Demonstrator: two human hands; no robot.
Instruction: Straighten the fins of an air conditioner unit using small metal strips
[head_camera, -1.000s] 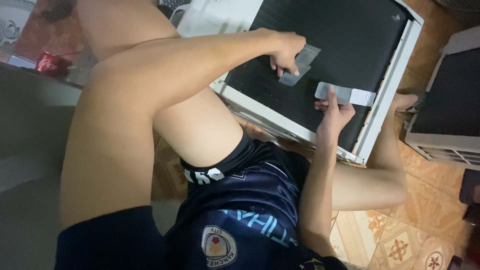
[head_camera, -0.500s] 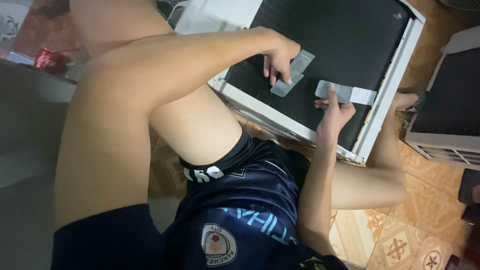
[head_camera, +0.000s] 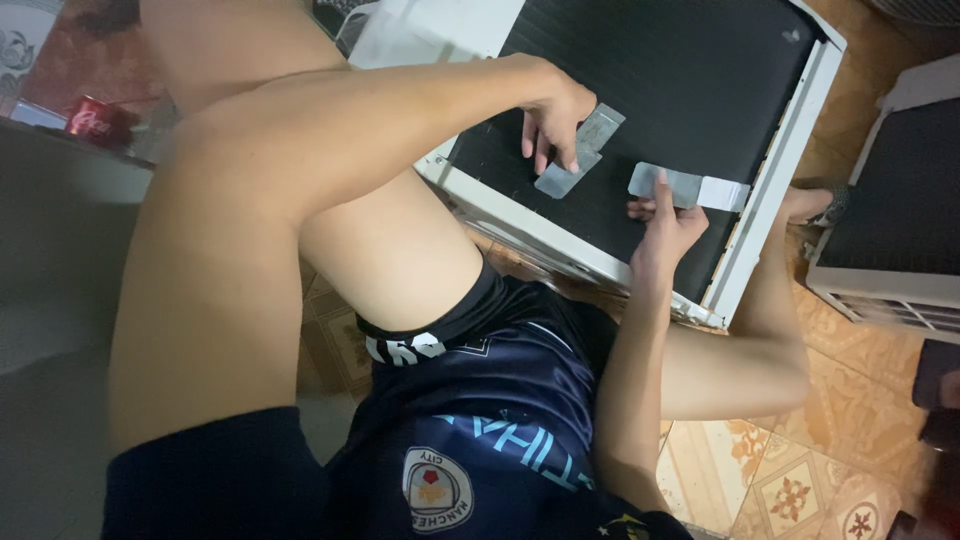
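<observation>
Left hand (head_camera: 555, 120): fingers pressed flat on grey strip (head_camera: 580, 150), now shifted lower on dark panel (head_camera: 690, 80).
Right hand (head_camera: 668, 225): unchanged, pinching second strip (head_camera: 685, 187).

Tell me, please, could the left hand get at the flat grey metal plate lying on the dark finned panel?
Probably yes: the left hand already has its fingertips on the grey metal plate, and nothing lies between them. The right hand holds a separate strip alongside.
</observation>
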